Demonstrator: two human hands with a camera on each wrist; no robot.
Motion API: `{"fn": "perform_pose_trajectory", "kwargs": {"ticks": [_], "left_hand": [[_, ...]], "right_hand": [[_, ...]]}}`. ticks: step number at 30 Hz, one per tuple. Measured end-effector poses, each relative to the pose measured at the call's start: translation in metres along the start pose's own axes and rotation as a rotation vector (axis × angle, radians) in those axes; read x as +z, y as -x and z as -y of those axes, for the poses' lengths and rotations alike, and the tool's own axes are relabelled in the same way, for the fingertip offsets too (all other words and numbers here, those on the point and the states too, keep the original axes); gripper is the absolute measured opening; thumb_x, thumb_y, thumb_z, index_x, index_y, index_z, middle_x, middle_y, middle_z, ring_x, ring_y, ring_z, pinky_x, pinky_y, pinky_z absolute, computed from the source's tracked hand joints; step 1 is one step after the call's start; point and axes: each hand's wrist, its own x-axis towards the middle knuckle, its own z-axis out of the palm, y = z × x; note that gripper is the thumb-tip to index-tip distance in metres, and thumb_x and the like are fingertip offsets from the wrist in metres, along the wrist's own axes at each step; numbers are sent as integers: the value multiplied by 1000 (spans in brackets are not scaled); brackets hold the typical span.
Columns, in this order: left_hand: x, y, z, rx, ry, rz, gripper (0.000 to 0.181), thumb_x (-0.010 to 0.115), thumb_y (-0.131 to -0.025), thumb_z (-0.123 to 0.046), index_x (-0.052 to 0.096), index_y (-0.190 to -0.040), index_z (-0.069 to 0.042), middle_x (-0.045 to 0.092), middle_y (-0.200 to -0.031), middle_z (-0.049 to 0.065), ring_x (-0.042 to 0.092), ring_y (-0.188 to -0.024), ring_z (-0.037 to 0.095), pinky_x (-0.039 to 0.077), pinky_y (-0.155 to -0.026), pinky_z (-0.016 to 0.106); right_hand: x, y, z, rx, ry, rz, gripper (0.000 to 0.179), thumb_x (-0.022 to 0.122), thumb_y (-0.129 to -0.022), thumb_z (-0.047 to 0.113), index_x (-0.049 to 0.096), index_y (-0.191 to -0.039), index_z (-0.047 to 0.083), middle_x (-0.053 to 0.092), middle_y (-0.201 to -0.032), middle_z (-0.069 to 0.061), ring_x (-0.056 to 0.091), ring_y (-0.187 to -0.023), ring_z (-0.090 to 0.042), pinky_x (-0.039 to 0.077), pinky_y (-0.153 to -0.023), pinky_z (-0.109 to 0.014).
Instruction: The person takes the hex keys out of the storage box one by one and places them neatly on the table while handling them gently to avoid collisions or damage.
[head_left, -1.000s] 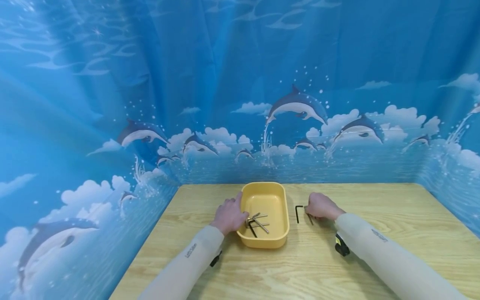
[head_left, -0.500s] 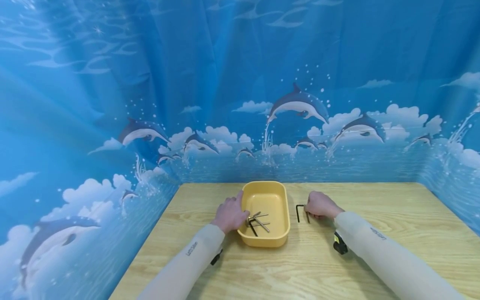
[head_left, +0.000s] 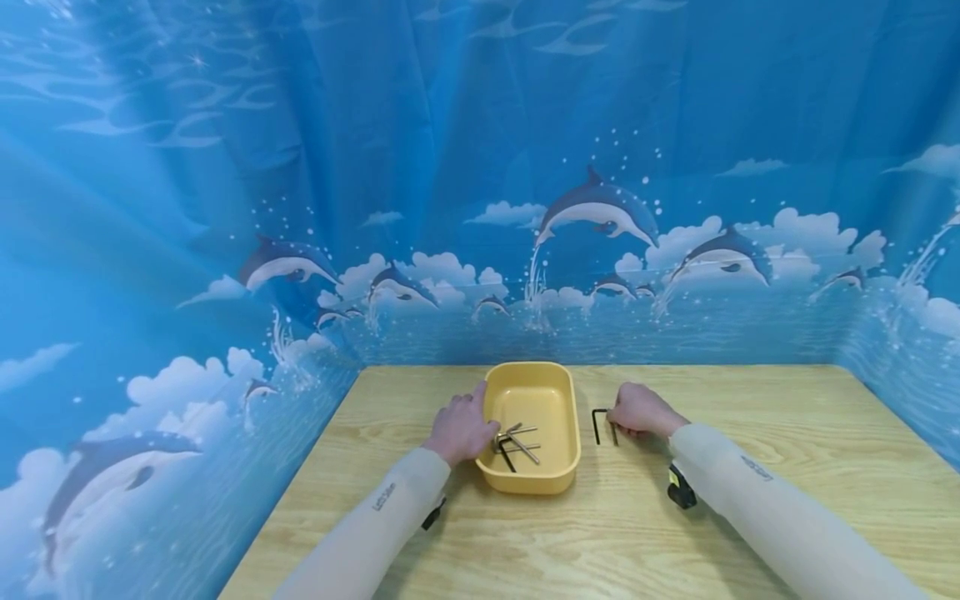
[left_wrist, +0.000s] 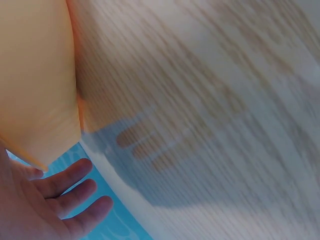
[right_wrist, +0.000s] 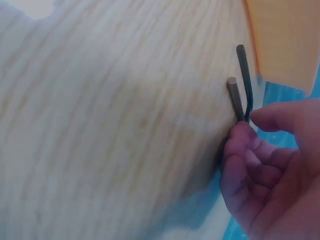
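Observation:
A yellow plastic bin (head_left: pixel 565 485) stands on the table, with several L-shaped hex keys (head_left: pixel 525 449), silver ones and a black one, in its near left part. My left hand (head_left: pixel 459 429) holds the bin's left rim, thumb over the edge; in the left wrist view the other fingers (left_wrist: pixel 75 202) spread loosely away from the wall. To the right of the bin lies a black hex key (head_left: pixel 596 427). Beside it my right hand (head_left: pixel 640 410) pinches a second, duller hex key (right_wrist: pixel 233 95) at its bent end, partly hidden by the fingers. Both long arms point toward me, nearly parallel.
The wood-grain table (head_left: pixel 675 550) ends at a blue curtain (head_left: pixel 420 325) printed with dolphins, behind and at both sides. A black wrist device (head_left: pixel 681 487) hangs under the right sleeve.
The hex key in my right hand has swung from a slant to nearly parallel with the black one and shifted slightly left. My left hand and the bin have stayed put.

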Motion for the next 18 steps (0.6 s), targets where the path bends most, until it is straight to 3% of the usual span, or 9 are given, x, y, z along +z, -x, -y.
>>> {"fn": "perform_pose_trajectory", "kwargs": {"ticks": [8,18], "left_hand": [[1,1,0,-1,-6,3,77,57,-96,-43,25,-160,-14,54,-143,21,52,-130,39,43,-107,56],[-1,0,-1,-9,0,10,77,58,-96,-43,25,-160,-15,54,-143,21,52,-130,39,43,-107,56]], "right_hand": [[-20,6,23,-6,106,8,44,57,-96,23,49,-54,17,40,-46,4,36,-40,-12,38,-46,-28],[-39,7,89,-95,121,51,43,59,-96,22,47,-55,19,36,-47,5,33,-40,-10,34,-43,-26]]}}
